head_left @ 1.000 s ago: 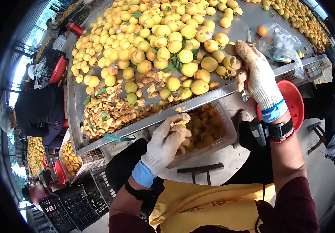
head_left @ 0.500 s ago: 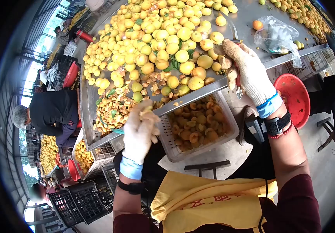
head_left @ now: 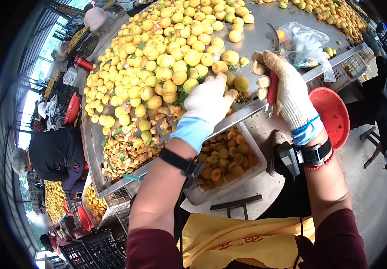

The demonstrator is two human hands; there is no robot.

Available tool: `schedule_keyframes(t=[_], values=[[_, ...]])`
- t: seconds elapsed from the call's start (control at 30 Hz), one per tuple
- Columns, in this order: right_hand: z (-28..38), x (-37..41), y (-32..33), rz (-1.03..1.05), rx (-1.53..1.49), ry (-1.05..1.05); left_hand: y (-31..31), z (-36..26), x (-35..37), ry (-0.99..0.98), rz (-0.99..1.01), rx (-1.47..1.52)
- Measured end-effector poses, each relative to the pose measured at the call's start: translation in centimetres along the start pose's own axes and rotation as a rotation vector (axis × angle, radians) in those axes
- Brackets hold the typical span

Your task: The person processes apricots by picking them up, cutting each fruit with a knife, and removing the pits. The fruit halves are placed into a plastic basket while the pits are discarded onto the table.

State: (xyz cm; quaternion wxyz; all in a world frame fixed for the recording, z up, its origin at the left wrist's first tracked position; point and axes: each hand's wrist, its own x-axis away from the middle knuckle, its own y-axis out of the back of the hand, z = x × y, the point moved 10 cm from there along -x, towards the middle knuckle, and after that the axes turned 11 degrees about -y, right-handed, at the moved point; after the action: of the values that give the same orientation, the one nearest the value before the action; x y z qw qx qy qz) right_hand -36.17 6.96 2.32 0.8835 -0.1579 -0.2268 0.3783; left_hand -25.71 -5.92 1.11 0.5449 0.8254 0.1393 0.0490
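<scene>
My right hand, in a knitted white glove, is closed round the red handle of a knife whose curved metal blade points up over the table. My left hand, also gloved, reaches over the table's front edge to the near side of a heap of yellow apricots. Its thumb stands apart from the fingers, beside a few apricots; the fingertips are partly hidden. Below the edge, a white plastic crate holds apricot halves. Brownish pits and scraps lie left of my left hand.
The metal table's raised rim runs between me and the fruit. A clear plastic bag lies on the right. A red basin stands below right. At left, a person in dark clothes bends near crates of apricots.
My left hand has moved from above the scraps, forward and right to the apricots. My right hand keeps hold of the knife. The view has shifted slightly.
</scene>
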Motion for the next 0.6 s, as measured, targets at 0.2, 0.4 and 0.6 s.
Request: schedule_keyframes(t=[0.2, 0.4, 0.6], values=[[-0.2, 0.9, -1.4, 0.049, -0.018, -0.127, -2.3, 2.3, -3.7, 0.051, 0.22, -0.432], [-1.7, 3.0, -2.9, 0.137, 0.365, -0.25, 3.9, 1.7, 5.6, 0.009, -0.275, 1.04], [-5.2, 7.7, -9.3, 0.463, 0.358, -0.328, 6.3, -0.2, 16.1, 0.037, -0.549, 1.237]])
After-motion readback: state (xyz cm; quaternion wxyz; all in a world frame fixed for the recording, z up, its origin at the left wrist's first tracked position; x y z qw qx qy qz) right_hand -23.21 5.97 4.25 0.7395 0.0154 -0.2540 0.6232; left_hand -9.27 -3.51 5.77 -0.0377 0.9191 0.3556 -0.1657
